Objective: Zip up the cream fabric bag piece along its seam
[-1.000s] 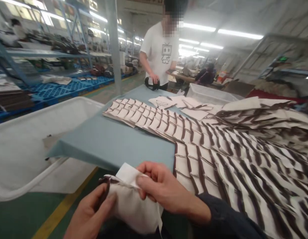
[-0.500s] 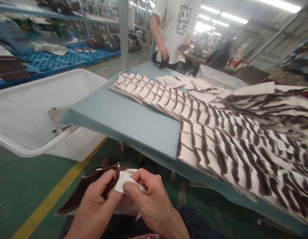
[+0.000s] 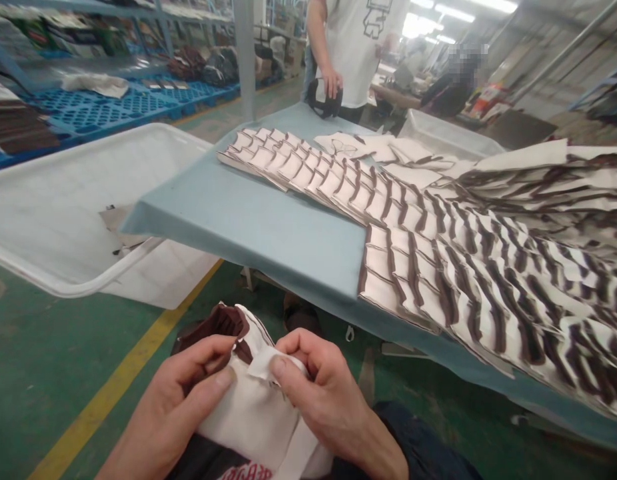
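A white cloth pouch (image 3: pixel 258 407) is pinched between left hand (image 3: pixel 188 393) and right hand (image 3: pixel 318 393), its brown-trimmed mouth (image 3: pixel 223 323) lying just beyond the clenched fingertips.

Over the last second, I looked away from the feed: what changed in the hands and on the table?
Both the left hand and the right hand kept hold of the white cloth bag but reworked it: its brown-trimmed mouth, spread sideways half a second ago, now bunches upward. The view dipped. The overlapped bags on the blue table and the white tub stayed put.
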